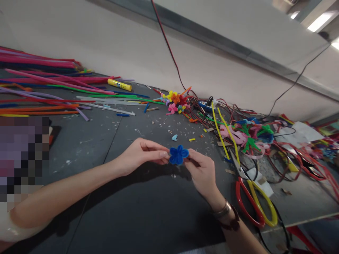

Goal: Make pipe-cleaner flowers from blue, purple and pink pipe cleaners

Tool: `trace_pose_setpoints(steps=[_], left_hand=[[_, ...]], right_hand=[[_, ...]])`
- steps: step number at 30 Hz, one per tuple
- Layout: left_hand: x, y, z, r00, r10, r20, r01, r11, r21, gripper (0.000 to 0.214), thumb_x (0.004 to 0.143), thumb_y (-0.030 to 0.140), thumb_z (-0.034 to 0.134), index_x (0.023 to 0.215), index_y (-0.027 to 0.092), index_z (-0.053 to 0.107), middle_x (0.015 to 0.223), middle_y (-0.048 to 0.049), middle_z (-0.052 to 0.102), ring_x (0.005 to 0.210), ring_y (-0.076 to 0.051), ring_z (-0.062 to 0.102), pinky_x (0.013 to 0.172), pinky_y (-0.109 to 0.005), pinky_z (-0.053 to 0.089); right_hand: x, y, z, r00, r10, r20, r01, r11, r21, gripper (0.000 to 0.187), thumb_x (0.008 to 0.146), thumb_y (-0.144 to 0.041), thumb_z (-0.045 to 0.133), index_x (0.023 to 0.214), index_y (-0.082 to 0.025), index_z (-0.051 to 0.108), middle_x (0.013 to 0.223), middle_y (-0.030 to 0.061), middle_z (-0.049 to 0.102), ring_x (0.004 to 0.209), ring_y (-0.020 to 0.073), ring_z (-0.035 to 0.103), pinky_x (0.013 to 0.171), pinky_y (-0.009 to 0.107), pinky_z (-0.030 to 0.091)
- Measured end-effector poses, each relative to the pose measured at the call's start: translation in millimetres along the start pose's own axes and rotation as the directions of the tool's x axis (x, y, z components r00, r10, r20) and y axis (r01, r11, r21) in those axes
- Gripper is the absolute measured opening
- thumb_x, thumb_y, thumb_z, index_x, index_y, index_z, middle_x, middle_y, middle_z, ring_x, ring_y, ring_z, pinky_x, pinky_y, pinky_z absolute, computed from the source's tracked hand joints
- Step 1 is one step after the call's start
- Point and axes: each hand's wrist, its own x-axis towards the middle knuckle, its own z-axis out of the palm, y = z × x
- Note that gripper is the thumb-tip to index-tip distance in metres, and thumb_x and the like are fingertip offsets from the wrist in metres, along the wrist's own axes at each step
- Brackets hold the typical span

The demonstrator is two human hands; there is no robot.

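Observation:
A small blue pipe-cleaner flower [178, 155] is held between both hands just above the dark grey table [127, 197]. My left hand [143, 155] pinches its left side with fingertips pressed together. My right hand [202, 171], with bracelets on the wrist, grips its right side from below, fingers curled.
Long coloured pipe cleaners [47, 91] lie in a heap at the far left beside a yellow glue stick [119, 84]. Finished flowers [175, 100] sit at the back. Scissors with red and yellow handles [254, 201] lie to the right among tangled wires and scraps. A pale wall runs behind.

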Motion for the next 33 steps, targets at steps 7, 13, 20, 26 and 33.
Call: trace_pose_setpoints(steps=[7, 13, 20, 26, 33], left_hand=[[-4.7, -5.1, 6.6, 0.982, -0.127, 0.138, 0.146, 0.979, -0.143, 0.009, 0.068, 0.021, 0.07, 0.069, 0.012, 0.072, 0.065, -0.0049, 0.07, 0.059, -0.012, 0.064, 0.058, -0.019, 0.053], [-7.0, -1.6, 9.6, 0.972, -0.172, 0.159, 0.202, 0.958, -0.203, 0.013, 0.069, 0.022, 0.069, 0.061, 0.012, 0.068, 0.057, -0.0024, 0.067, 0.049, -0.008, 0.058, 0.052, -0.017, 0.048], [-3.5, -7.0, 6.4, 0.993, 0.019, 0.121, 0.012, 0.969, -0.247, 0.014, 0.068, 0.015, 0.067, 0.082, 0.016, 0.067, 0.076, -0.0015, 0.068, 0.069, -0.012, 0.062, 0.068, -0.021, 0.048], [-11.7, -7.7, 14.2, 0.914, 0.376, 0.151, -0.405, 0.857, 0.319, 0.025, 0.08, 0.016, 0.055, 0.103, 0.019, 0.062, 0.106, -0.0065, 0.063, 0.099, -0.018, 0.056, 0.088, -0.029, 0.043], [-16.5, -3.2, 12.0, 0.75, 0.617, 0.238, -0.594, 0.47, 0.653, 0.028, 0.082, 0.013, 0.051, 0.109, 0.016, 0.06, 0.096, -0.0076, 0.067, 0.09, -0.017, 0.058, 0.082, -0.027, 0.046]], right_hand=[[-0.6, 1.2, 2.3, 1.0, -0.005, 0.021, 0.004, 1.0, 0.021, 0.015, 0.079, -0.014, 0.053, 0.073, -0.019, 0.066, 0.071, 0.0009, 0.062, 0.066, 0.0127, 0.055, 0.063, 0.023, 0.043], [0.0, 0.0, 5.0, 0.999, 0.025, 0.027, -0.027, 0.996, 0.081, 0.014, 0.078, -0.016, 0.054, 0.07, -0.019, 0.065, 0.068, 0.0004, 0.062, 0.064, 0.0126, 0.055, 0.062, 0.023, 0.044], [1.7, 0.3, 4.4, 0.998, 0.017, -0.064, -0.003, 0.977, 0.213, 0.009, 0.075, -0.02, 0.059, 0.068, -0.02, 0.065, 0.078, 0.0021, 0.061, 0.073, 0.0145, 0.055, 0.066, 0.025, 0.044], [-2.0, 1.4, 4.9, 0.997, -0.058, -0.056, 0.063, 0.994, 0.085, 0.014, 0.075, -0.018, 0.06, 0.079, -0.027, 0.069, 0.081, 0.0018, 0.052, 0.078, 0.0157, 0.05, 0.07, 0.03, 0.042], [-3.8, -0.9, 6.2, 0.98, -0.199, -0.022, 0.198, 0.978, -0.061, 0.03, 0.073, -0.004, 0.054, 0.089, -0.026, 0.067, 0.08, 0.0011, 0.065, 0.081, 0.0176, 0.05, 0.075, 0.034, 0.043]])
